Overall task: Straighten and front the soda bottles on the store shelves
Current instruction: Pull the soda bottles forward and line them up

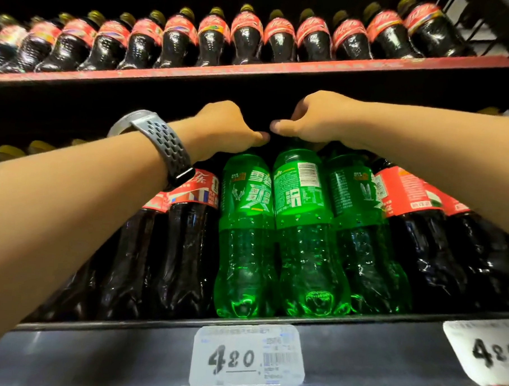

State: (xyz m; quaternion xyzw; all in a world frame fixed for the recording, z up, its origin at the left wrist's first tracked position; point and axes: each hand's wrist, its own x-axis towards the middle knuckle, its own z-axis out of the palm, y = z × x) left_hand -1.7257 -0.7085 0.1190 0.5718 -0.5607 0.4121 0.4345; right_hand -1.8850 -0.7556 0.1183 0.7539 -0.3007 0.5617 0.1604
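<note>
- Together, both hands reach to the tops of the green bottles on the middle shelf (109,351), and the two thumbs almost meet.
- The left hand (228,127) curls its fingers over the top of the left green bottle (246,230); the cap is hidden under the hand.
- The right hand (319,118) grips in the same way the top of the middle green bottle (302,233), whose cap is also covered.
- The left green bottle shows its front logo, while the middle green bottle shows the barcode side of its label.
- A right green bottle (359,226) stands just beside the middle one, untouched, with small print facing out.
- Dark cola bottles with red labels stand on both sides of the green group: some at the left (186,248) and some at the right (417,238).
- A grey watch band (162,139) sits on the left wrist.
- A price tag (247,357) reading 4.20 hangs on the shelf edge below the green bottles; another tag (487,351) is near the right border.
- On the upper shelf (252,71), with its red edge, stands a long row of small cola bottles (245,37) with yellowish caps, slightly blurred.
</note>
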